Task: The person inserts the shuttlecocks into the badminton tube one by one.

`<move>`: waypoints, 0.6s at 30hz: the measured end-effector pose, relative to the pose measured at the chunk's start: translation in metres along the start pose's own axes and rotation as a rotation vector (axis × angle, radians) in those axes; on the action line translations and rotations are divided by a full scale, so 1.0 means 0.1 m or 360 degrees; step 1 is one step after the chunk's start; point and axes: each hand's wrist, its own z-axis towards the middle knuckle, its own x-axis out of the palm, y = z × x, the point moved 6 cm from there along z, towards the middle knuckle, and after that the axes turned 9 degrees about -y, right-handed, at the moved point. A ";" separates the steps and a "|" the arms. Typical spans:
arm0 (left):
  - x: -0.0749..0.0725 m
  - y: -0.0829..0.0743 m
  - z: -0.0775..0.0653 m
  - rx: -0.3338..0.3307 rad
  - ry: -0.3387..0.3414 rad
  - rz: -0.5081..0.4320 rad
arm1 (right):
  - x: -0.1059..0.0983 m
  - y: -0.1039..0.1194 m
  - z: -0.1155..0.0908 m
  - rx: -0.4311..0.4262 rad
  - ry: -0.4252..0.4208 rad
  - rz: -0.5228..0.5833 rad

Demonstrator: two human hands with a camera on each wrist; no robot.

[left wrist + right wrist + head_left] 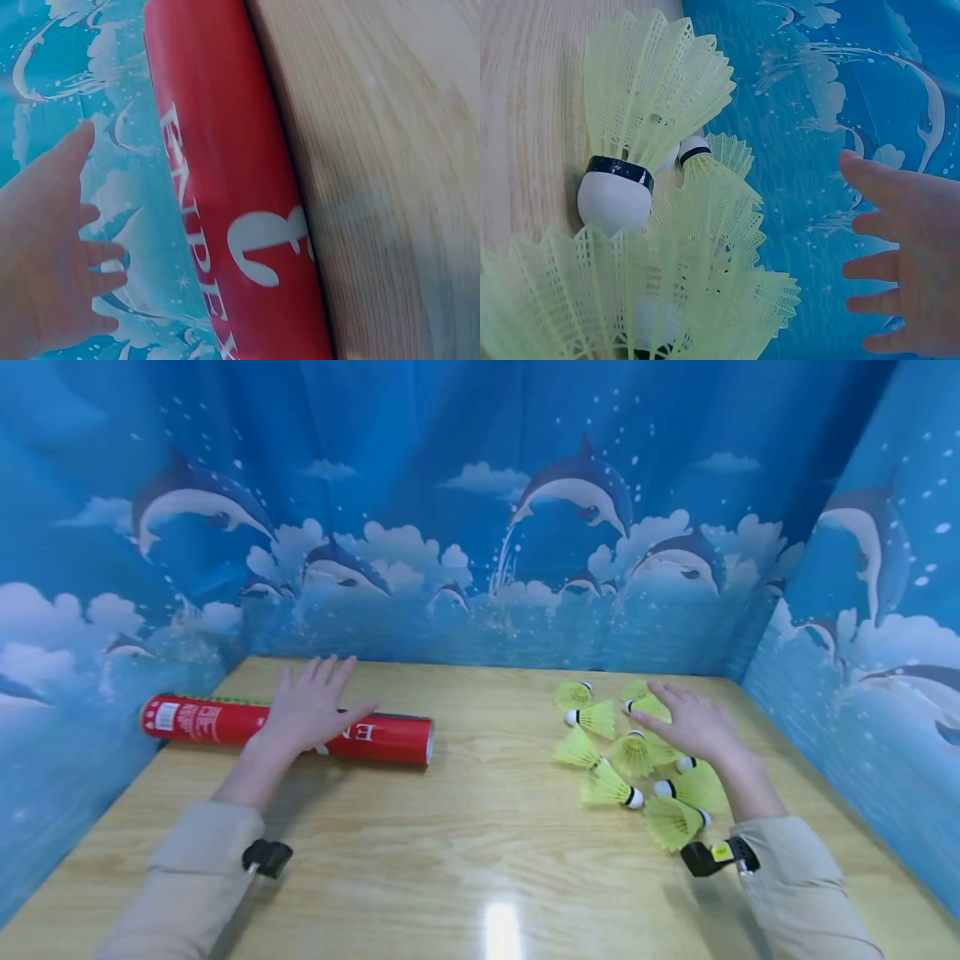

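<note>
A red shuttlecock tube [390, 739] with white lettering lies on its side at the left of the table. My left hand [310, 706] is spread above it with nothing in its grasp, hiding the tube's middle. In the left wrist view the fingers [105, 281] are extended, apart from the red tube [225, 135]. Several yellow shuttlecocks [596, 718] with white heads lie loosely grouped at the right. Over the far right of that group is my right hand [697, 722], fingers extended and holding nothing. The right wrist view shows a shuttlecock [615, 199] close up, apart from the hand [922, 262].
The pale wooden table [480, 827] carries everything. A blue curtain [450, 627] with dolphins and clouds stands along its back edge and both sides. A light reflection glares at the table's front. Both wrists wear small black devices.
</note>
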 end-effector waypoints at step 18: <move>0.14 0.04 0.01 0.0221 0.0160 -0.0224 | -0.18 -0.31 -0.28 0.0036 -0.0157 0.0413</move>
